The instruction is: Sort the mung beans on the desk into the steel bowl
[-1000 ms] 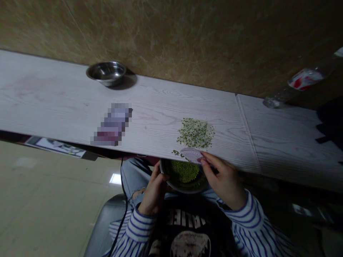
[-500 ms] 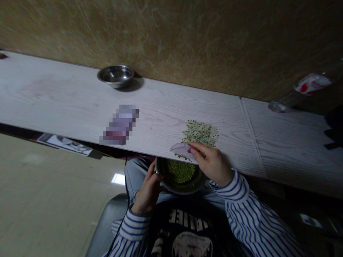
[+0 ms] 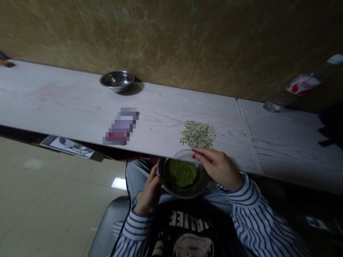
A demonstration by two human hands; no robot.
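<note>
My left hand grips the left rim of a metal bowl, held over my lap under the table's front edge. Small green mung beans cover part of the bowl's bottom. Pinched in the fingers of my right hand is a clear, half-round plastic protractor, at the table edge over the bowl's far rim. Just beyond it, a flat patch of scattered mung beans mixed with whitish grains lies on the table. What the whitish grains are, I cannot tell.
A steel bowl stands by the wall on the pale wooden table. A blurred-out phone-like object lies nearer the edge. On the right are a plastic bottle and a dark object.
My right hand has drawn the protractor toward me, from the tabletop to the edge over the bowl. The beans beside the edge are gone from there. My left hand stays on the bowl.
</note>
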